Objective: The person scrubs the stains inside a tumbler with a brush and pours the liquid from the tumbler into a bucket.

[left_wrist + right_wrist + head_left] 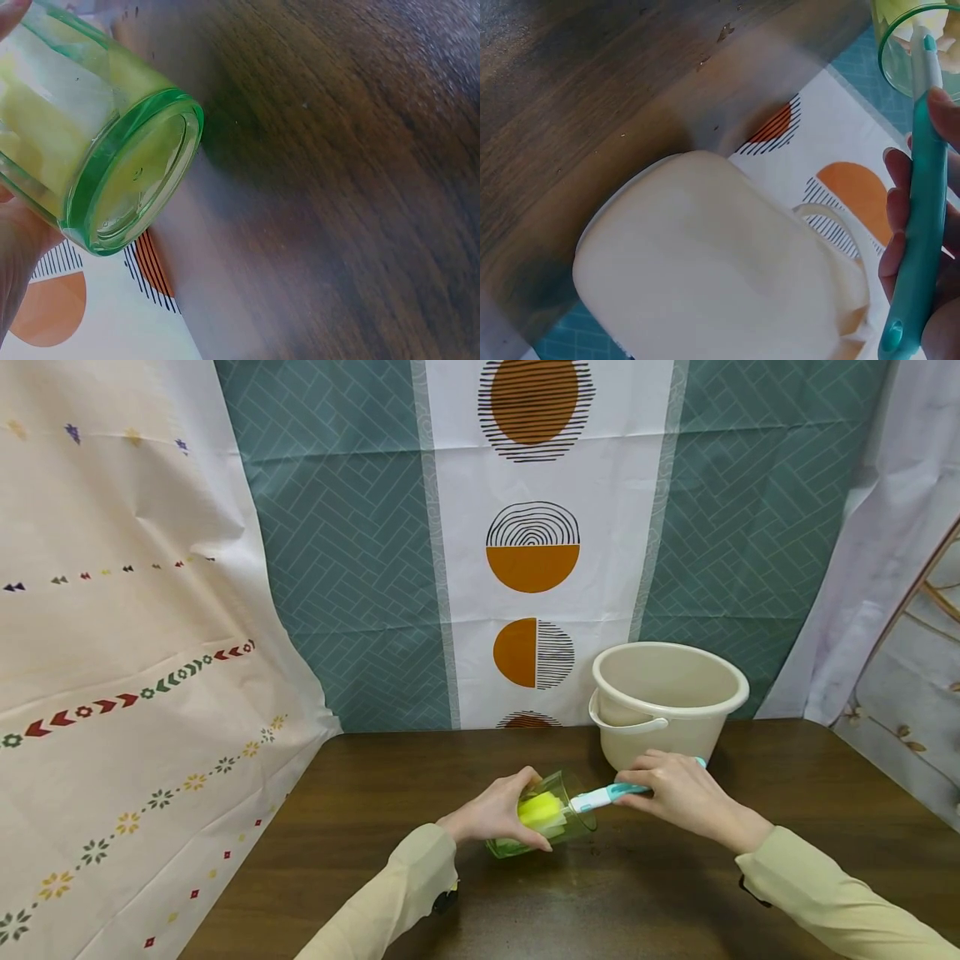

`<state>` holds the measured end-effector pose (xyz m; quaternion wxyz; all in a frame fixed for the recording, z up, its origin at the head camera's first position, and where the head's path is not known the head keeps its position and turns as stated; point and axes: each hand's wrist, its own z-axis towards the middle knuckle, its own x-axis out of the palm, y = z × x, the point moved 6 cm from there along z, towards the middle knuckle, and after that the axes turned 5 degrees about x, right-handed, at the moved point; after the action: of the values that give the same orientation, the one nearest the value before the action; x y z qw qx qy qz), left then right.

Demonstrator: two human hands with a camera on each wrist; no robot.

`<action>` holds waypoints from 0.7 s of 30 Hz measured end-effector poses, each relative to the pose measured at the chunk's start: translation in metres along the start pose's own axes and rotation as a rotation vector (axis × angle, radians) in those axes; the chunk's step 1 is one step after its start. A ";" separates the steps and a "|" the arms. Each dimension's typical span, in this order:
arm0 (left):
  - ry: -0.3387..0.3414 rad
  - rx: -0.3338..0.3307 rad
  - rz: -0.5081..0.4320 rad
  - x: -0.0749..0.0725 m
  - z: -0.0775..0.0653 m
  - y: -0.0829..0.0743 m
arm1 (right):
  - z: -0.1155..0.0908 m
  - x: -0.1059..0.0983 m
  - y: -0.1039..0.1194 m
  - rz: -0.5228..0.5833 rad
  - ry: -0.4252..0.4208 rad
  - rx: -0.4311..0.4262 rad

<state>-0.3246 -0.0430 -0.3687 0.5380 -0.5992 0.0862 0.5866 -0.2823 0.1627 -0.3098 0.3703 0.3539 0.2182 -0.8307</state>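
Observation:
My left hand [501, 810] grips a green-tinted glass [577, 828] tilted on its side, its mouth turned to the right. In the left wrist view the thick green base of the glass [135, 176] faces the camera. A teal-and-white handled sponge brush [600, 797] reaches into that mouth. Its yellow sponge head [542, 811] sits inside the glass, seen through the wall. My right hand [675, 793] holds the brush by its teal handle [922, 217], fingers wrapped round it in the right wrist view.
A cream bucket [667, 710] with its handle hanging down stands at the back of the dark wooden table [390, 777], just behind my right hand. Patterned cloths [345, 543] hang behind and beside the table. Small water drops [703, 61] dot the wood.

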 end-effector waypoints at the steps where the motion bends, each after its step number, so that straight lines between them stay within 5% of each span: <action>1: 0.000 0.000 0.001 0.000 0.000 0.000 | 0.000 0.000 0.000 0.000 0.002 0.001; 21: 0.004 -0.004 0.013 0.001 -0.001 -0.001 | -0.005 -0.007 -0.003 0.002 0.084 0.045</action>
<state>-0.3235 -0.0430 -0.3692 0.5329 -0.6009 0.0899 0.5890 -0.2792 0.1709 -0.3079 0.3535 0.3967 0.2145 -0.8196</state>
